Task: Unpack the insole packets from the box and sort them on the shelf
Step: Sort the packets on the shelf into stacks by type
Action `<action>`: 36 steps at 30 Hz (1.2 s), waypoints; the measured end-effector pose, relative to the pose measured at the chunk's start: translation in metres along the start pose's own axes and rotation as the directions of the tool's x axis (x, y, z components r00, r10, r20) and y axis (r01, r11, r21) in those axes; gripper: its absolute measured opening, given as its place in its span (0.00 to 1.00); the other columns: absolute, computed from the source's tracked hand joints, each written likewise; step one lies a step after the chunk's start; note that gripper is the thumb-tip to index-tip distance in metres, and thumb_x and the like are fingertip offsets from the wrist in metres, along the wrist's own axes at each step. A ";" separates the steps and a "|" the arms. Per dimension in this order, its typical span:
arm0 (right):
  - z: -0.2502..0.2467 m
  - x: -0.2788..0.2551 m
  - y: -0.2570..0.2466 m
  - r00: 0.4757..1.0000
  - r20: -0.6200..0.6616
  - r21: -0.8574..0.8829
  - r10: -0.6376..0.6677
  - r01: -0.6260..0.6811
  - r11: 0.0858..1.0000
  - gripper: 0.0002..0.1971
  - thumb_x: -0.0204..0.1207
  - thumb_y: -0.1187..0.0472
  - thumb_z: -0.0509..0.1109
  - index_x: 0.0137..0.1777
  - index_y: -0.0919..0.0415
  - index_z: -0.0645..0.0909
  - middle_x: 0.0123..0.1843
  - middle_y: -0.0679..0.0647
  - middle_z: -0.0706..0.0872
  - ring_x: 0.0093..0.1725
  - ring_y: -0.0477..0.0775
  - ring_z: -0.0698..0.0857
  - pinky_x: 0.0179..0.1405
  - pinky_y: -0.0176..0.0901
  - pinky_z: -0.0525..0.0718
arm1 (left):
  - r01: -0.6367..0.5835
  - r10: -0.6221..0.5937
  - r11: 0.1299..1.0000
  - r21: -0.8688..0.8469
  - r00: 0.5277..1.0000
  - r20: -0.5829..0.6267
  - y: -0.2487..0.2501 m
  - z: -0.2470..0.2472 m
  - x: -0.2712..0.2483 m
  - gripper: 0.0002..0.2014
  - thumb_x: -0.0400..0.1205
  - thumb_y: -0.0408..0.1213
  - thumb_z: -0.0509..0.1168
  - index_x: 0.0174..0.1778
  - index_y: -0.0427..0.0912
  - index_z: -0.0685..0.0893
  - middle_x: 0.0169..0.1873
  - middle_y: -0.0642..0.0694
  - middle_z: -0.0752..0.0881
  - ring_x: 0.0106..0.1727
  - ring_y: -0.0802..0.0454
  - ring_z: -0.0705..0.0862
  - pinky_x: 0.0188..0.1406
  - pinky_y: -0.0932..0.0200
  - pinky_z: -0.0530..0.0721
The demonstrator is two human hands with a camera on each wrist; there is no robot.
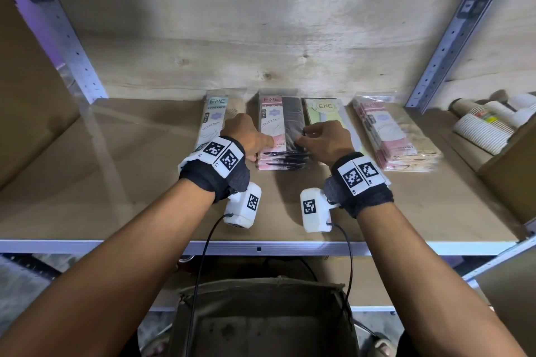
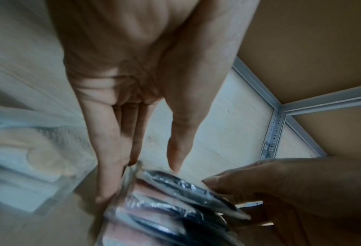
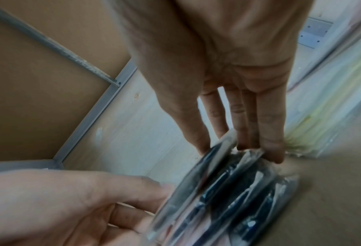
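Note:
Four piles of insole packets lie side by side at the back of the shelf board [image 1: 116, 182]. From the left: a teal-label packet [image 1: 216, 116], a pink-label stack with black insoles [image 1: 280, 122], a green-label pile [image 1: 326, 111], and a pink-label stack with beige insoles [image 1: 397, 136]. My left hand [image 1: 249, 139] [image 2: 141, 129] has straight fingers against the black stack's [image 2: 175, 208] left side, with the thumb on top. My right hand [image 1: 322, 139] [image 3: 236, 133] has straight fingers against the stack's [image 3: 227, 191] right side. The open cardboard box [image 1: 261, 324] stands below the shelf, and no packets show inside it.
Perforated metal uprights [image 1: 72, 38] [image 1: 452, 38] frame the bay. A carton of stacked paper cups [image 1: 487, 127] sits at the right end of the shelf. A brown cardboard wall [image 1: 29, 110] stands at the left. The shelf's metal front edge [image 1: 261, 248] runs below my wrists.

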State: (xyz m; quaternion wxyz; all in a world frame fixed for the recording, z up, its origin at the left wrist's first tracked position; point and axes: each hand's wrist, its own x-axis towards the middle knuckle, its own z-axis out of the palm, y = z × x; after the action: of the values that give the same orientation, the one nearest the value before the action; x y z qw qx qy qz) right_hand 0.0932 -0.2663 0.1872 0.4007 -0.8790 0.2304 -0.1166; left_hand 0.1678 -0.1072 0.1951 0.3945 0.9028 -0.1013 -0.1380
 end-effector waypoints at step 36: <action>0.111 0.007 -0.115 0.970 0.240 -0.441 -0.027 0.134 0.887 0.09 0.76 0.71 0.68 0.55 0.72 0.82 0.59 0.65 0.86 0.59 0.63 0.85 0.46 0.42 0.81 | 0.055 -0.057 0.998 -0.040 0.997 -0.058 -0.101 -0.081 0.024 0.17 0.75 0.31 0.77 0.59 0.36 0.89 0.57 0.40 0.90 0.53 0.42 0.90 0.59 0.47 0.88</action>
State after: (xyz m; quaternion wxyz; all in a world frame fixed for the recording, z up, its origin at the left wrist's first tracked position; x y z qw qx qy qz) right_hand 0.1784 -0.1317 0.2015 0.2026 -0.9645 0.1672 0.0253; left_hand 0.2249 0.0086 0.1692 0.4106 0.9013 -0.0616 -0.1239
